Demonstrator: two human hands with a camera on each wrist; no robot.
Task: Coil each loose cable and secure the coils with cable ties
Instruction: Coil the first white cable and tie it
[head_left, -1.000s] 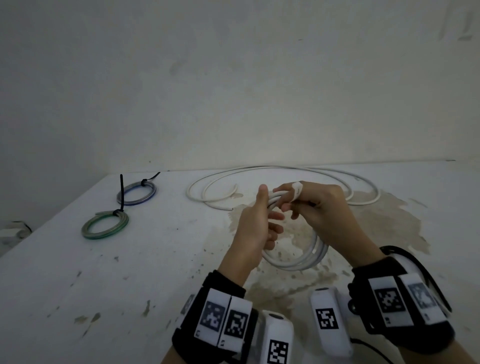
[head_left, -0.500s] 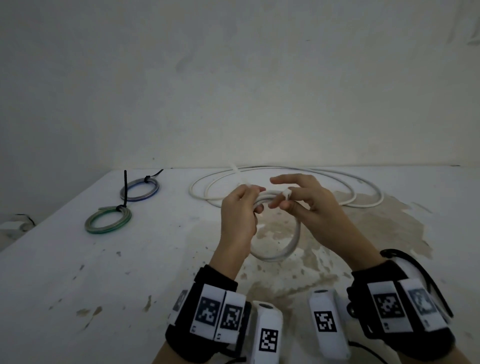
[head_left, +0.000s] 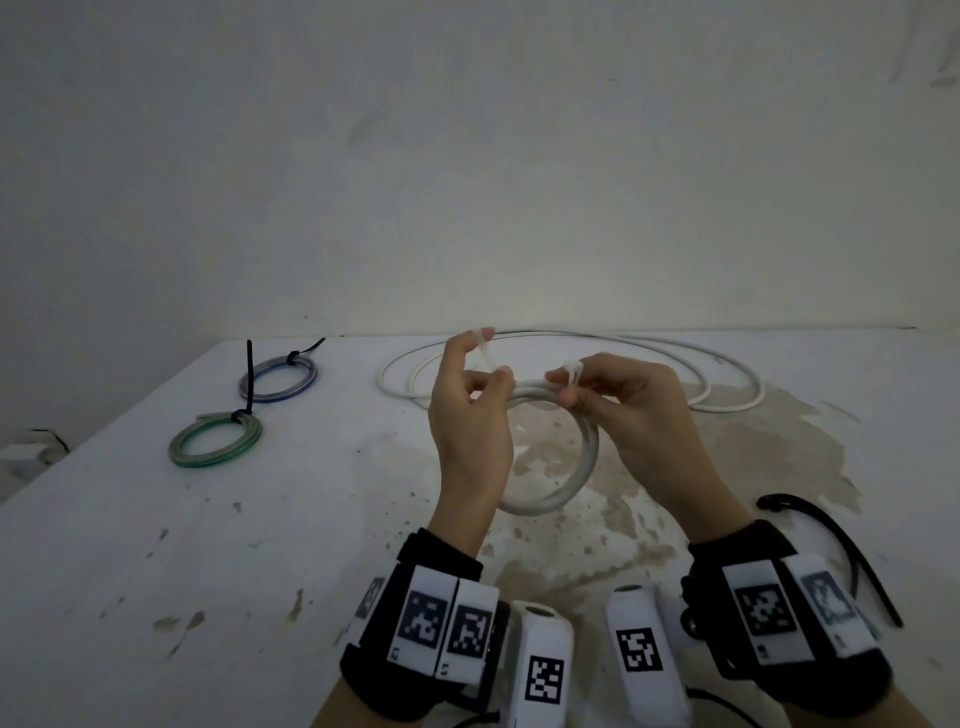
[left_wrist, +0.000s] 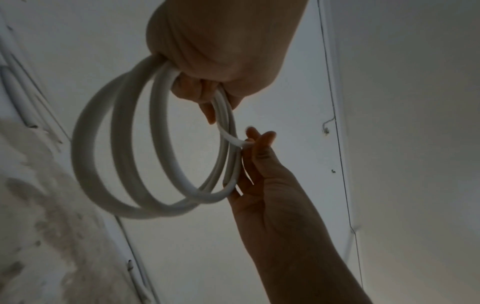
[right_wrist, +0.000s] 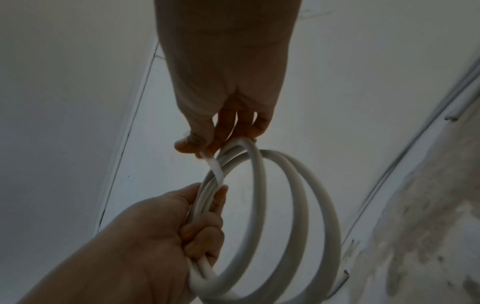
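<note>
A white cable coil (head_left: 583, 467) of a few loops hangs in the air between my hands, above the stained table (head_left: 260, 545). My left hand (head_left: 488, 364) grips the top of the coil, and its thumb and forefinger pinch one end of a white cable tie (head_left: 485, 356). My right hand (head_left: 566, 384) pinches the tie's other end just right of it. In the left wrist view the tie (left_wrist: 231, 139) runs from the coil (left_wrist: 85, 164) to the right hand's fingertips. In the right wrist view the tie (right_wrist: 215, 166) crosses the bunched loops of the coil (right_wrist: 335, 216).
A green coil (head_left: 215, 441) and a blue coil (head_left: 278, 379), each bound with a black tie, lie at the table's left. A long loose white cable (head_left: 727, 384) sprawls by the back wall. A black cable tie (head_left: 831, 540) lies near my right wrist.
Both hands have risen and drawn slightly apart. My left forefinger and thumb now hold the tie's end up, and the coil hangs smaller and tighter than a second ago.
</note>
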